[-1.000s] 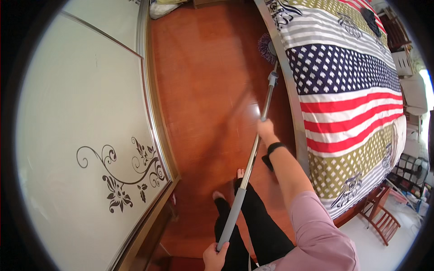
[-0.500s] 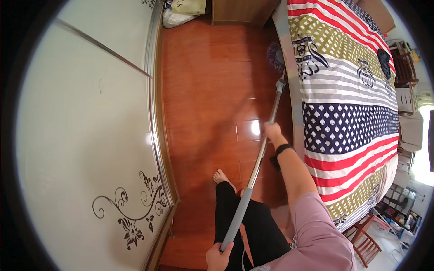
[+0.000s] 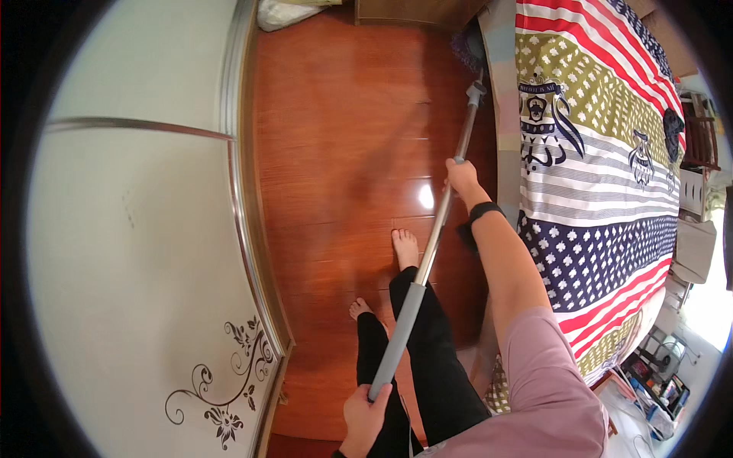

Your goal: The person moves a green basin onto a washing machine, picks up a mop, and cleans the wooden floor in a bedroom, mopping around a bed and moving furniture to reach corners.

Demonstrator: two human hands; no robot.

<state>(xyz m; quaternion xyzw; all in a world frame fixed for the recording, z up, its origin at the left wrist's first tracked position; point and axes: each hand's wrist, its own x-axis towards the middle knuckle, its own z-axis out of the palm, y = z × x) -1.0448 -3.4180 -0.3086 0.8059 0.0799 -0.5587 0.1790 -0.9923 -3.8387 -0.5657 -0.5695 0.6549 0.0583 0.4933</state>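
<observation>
- Fingers (image 3: 450,167) of both hands wrapped round a long-handled mop (image 3: 436,235): right hand (image 3: 463,180) partway up the metal pole, left hand (image 3: 363,414) at the near end of the grey grip (image 3: 400,336).
- Floor (image 3: 328,153): glossy red-brown; mop slants away above it.
- Bed (image 3: 506,153): right of the mop, under a striped bedspread (image 3: 599,200).
- Mop head (image 3: 464,52): purple-fringed, just beside the bed, near a wooden cabinet (image 3: 412,11); floor contact unclear.
- Step, by judgement: mopping along the bedside. Next move calls for firm grips, head guided low.
</observation>
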